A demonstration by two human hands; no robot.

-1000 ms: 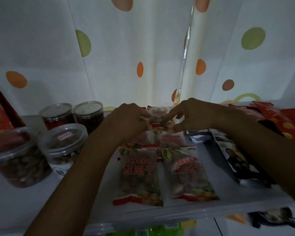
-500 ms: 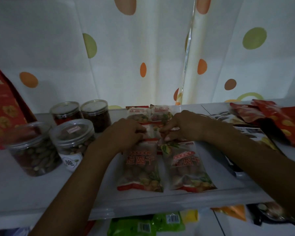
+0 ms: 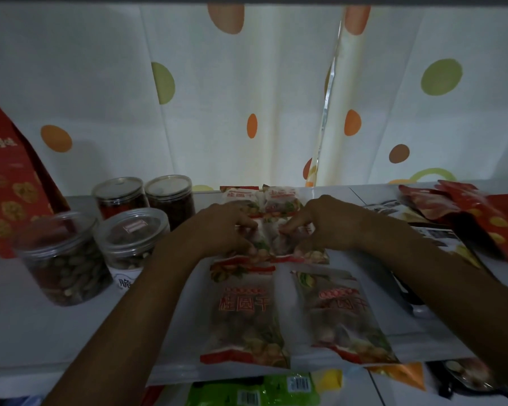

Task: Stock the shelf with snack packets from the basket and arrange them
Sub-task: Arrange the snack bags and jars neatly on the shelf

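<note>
Clear crinkly plastic with red lettering: 2 longan snack packets [image 3: 272,238] of the middle row pinched at their inner edges, left hand [image 3: 226,227] closed on the left one, right hand [image 3: 323,224] closed on the right one, both lying flat on the white shelf [image 3: 27,326] between the back pair [image 3: 261,199] and the front pair [image 3: 294,315]. Best squared by sliding, not lifting, with the seam kept in line with the front gap and clear of the nut jars [image 3: 100,253]. No basket in view.
</note>
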